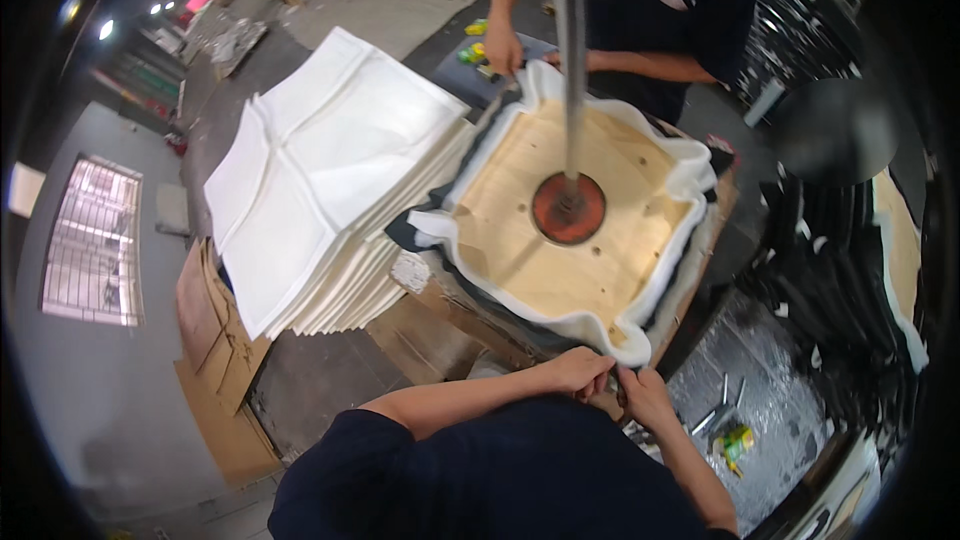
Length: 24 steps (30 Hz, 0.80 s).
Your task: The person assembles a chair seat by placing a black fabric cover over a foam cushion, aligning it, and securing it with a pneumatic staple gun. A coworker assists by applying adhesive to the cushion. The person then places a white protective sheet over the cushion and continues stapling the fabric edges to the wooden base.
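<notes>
A square plywood panel [500,255] lies face up, its edges wrapped by white padding [690,180] with dark cover material [478,285] outside it. A red disc [568,208] on a metal rod [572,70] bears on the panel's middle. At the corner nearest me, my left hand [580,372] is closed on the dark cover's edge. Just right of it, my right hand [645,395] pinches the same edge, below the folded padding. What lies inside my fingers is mostly hidden. Across the panel, a co-worker's hand [503,48] holds the far left corner.
A tall stack of white padding sheets [340,140] stands left of the panel. Dark covered pieces [830,280] are piled at the right. A yellow-green tool [738,440] lies on a plastic-covered surface [775,380] at lower right. Cardboard sheets [215,340] lean at the left.
</notes>
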Each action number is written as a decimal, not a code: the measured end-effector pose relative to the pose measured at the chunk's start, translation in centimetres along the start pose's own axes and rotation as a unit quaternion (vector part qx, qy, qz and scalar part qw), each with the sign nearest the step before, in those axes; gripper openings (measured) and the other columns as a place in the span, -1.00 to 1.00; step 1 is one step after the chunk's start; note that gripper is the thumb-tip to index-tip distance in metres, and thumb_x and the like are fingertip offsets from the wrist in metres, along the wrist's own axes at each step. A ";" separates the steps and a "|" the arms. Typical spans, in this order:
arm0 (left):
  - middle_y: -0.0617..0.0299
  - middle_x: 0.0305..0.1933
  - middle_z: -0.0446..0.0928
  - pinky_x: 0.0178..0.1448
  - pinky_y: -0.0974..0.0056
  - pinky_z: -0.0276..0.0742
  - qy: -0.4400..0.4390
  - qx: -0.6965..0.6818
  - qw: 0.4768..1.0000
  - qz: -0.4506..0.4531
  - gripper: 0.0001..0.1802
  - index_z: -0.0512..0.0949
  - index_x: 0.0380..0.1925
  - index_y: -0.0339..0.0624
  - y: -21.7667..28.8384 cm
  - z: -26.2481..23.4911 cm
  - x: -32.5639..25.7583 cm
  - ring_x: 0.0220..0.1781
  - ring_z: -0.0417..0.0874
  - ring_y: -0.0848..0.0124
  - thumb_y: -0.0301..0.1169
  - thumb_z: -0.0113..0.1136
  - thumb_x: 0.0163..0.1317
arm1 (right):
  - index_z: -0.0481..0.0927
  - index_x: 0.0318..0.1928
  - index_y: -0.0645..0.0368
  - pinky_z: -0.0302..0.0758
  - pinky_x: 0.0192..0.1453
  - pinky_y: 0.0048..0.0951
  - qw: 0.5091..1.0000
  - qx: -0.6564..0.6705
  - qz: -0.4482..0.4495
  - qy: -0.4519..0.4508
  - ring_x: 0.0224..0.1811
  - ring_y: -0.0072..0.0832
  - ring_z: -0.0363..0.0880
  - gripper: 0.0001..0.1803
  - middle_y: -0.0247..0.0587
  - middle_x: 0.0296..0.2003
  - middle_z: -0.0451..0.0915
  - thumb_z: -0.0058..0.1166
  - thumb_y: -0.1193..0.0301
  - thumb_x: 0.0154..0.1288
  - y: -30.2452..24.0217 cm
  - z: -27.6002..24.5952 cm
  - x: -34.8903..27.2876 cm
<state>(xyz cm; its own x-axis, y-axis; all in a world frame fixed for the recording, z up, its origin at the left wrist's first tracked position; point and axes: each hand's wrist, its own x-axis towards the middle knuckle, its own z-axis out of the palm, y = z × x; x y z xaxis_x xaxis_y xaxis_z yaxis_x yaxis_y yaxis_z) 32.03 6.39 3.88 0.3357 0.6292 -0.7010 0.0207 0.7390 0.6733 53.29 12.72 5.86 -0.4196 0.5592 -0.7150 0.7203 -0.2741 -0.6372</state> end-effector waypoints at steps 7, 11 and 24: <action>-0.06 -0.21 0.72 -0.02 -0.08 0.64 0.575 0.194 0.790 0.085 -0.66 0.72 -0.12 -0.20 -0.6 -18.2 -14.8 -0.11 0.76 -0.08 -0.12 0.27 0.49 | 0.76 -0.27 0.31 0.61 -0.21 -0.18 0.983 -0.085 -0.114 0.117 -0.36 -0.13 0.79 -0.74 0.01 -0.45 0.73 0.36 0.33 0.44 -7.7 -2.8 -2.3; -0.16 -0.26 0.75 0.02 -0.11 0.65 0.700 0.290 0.644 0.112 -0.43 0.67 0.14 -0.24 -3.4 -29.9 -17.8 -0.11 0.79 -0.07 0.05 0.36 0.45 | 0.77 -0.16 0.25 0.67 -0.08 -0.19 0.927 -0.079 -0.360 0.066 -0.21 -0.07 0.80 -0.80 0.00 -0.26 0.78 0.38 0.34 0.45 -16.4 3.9 0.6; 0.10 -0.56 0.64 -0.47 0.21 0.66 0.115 0.054 0.988 0.092 -0.44 0.71 -0.41 -0.33 -5.1 -39.9 -16.1 -0.55 0.73 0.33 -0.09 0.08 0.65 | 0.66 0.01 0.20 0.54 0.08 0.10 0.837 -0.263 -0.448 0.172 0.01 0.11 0.65 -0.55 0.05 -0.05 0.67 0.48 0.29 0.17 -27.5 30.1 18.4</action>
<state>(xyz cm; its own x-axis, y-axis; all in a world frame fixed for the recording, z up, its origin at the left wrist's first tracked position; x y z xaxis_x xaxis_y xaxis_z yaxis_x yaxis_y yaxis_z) -11.02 2.03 2.35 0.1204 0.7980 -0.5905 0.0836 0.5846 0.8070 9.14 7.03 1.62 -0.8034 0.5724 0.1642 0.3830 0.7078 -0.5936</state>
